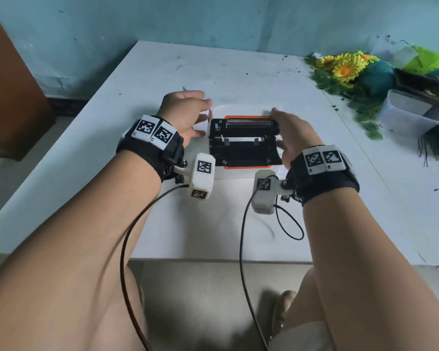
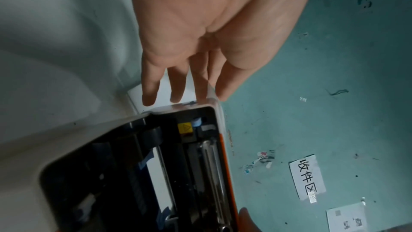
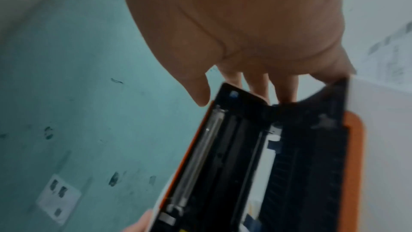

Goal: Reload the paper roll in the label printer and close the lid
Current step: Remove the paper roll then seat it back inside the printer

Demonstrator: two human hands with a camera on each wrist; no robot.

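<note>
The label printer (image 1: 243,148) lies open in the middle of the white table (image 1: 162,79), a white case with orange trim and a black inside. My left hand (image 1: 195,117) is at its left end. Seen from the left wrist, the straight fingertips (image 2: 148,100) touch the printer's (image 2: 73,147) white side. My right hand (image 1: 283,133) spans the right end, thumb by the far orange corner. From the right wrist, its fingers (image 3: 258,85) reach behind the printer's (image 3: 301,165) end, which is blurred. A white paper strip (image 2: 158,174) shows between the guides inside.
Artificial sunflowers and greenery (image 1: 345,69) and a clear plastic tub (image 1: 411,115) crowd the table's right side. A brown panel (image 1: 10,84) stands at the left. The table's front edge (image 1: 213,259) is close to my knees. Wrist-camera cables hang below both arms.
</note>
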